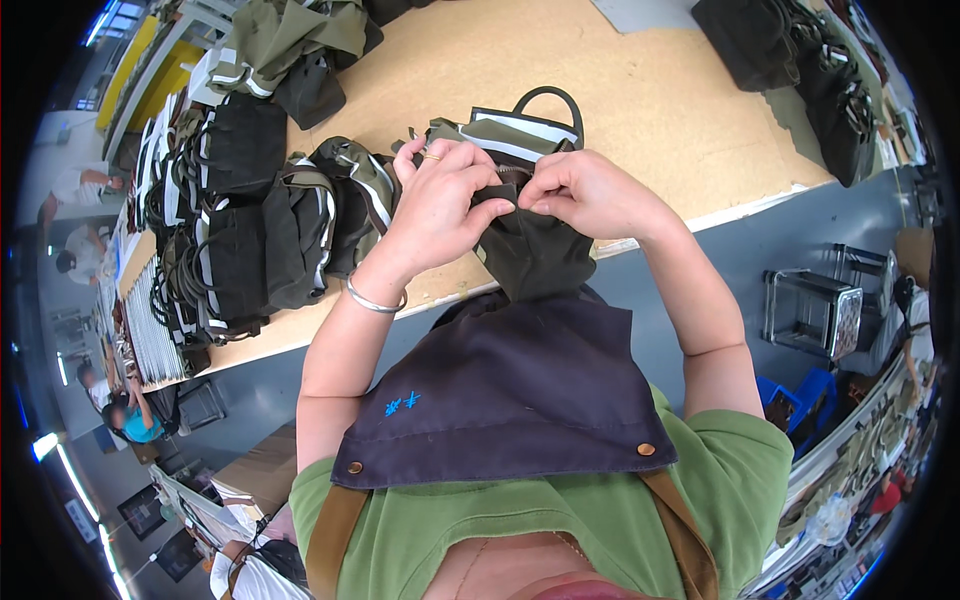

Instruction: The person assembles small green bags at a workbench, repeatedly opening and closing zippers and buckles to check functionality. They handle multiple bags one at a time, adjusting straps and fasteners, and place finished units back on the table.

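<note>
Hands met over a dark olive bag [530, 240] at the near edge of the wooden table [650, 100]; the left hand [440, 205] and right hand [580, 190] each pinched shut on its top edge. Left of that bag lay a heap of similar bags [260, 230], and another pile [800, 50] sat well to its right.

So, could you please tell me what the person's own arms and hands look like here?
Both forearms are bare. The left hand has a thin ring on one finger, with a slim silver bangle at the wrist. The right hand shows no jewellery. Short green sleeves end above the elbows.
</note>
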Tool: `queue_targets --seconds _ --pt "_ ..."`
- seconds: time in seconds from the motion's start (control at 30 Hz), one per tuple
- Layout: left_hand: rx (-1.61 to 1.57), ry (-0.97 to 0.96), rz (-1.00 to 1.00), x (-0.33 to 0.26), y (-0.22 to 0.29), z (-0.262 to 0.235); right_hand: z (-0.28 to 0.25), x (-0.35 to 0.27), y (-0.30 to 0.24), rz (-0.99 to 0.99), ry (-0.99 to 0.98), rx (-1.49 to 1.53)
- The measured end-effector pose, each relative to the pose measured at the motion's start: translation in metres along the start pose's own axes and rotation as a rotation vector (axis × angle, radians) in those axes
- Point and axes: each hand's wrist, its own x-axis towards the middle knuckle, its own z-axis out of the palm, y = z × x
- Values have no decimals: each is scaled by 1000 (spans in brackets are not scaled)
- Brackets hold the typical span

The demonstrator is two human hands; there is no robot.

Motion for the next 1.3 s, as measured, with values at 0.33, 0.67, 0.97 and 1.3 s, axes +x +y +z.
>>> queue_targets --seconds 0.33,0.67,0.97,1.3 --pt "-50 -21 -24 -1 3 -2 8 3 4 95 -50 189" --pt "-84 -81 -20 0 -2 -8 0 14 9 144 33 204" --pt "-234 -123 -91 6 -16 -12 -7 21 13 253 -99 447" --pt "-219 -91 -123 8 -12 -11 -5 18 17 223 -39 473"
